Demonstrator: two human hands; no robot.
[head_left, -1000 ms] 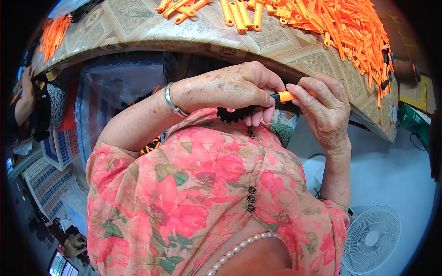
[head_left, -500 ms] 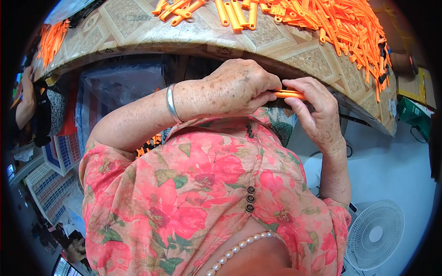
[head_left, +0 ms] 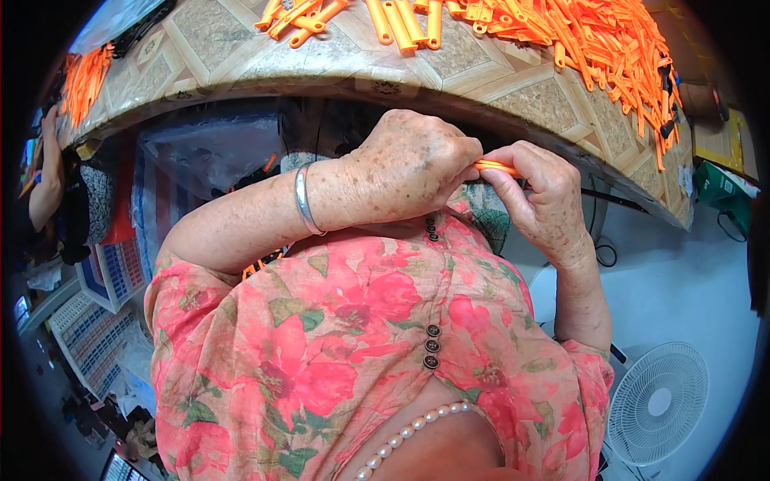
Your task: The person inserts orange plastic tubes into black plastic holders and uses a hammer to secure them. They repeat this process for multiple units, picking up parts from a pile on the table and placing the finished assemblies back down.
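Just in front of the table's near edge, both hands meet around a slim orange plastic piece. My left hand, below a silver bangle, is closed on its left end and covers it. From the other side, my right hand pinches the right end between thumb and fingers. Only a short middle stretch shows, with a lengthwise line along it. Whether it is one part or two pressed together I cannot tell.
On the patterned tabletop, several orange handles lie beyond my hands. A big orange heap covers the right side; another pile is far left. A white fan stands at lower right, plastic crates at left. Another person's arm shows far left.
My hands have drawn slightly closer together, and less of the orange piece shows between them. The whole view has shifted a little; both hands keep their hold.
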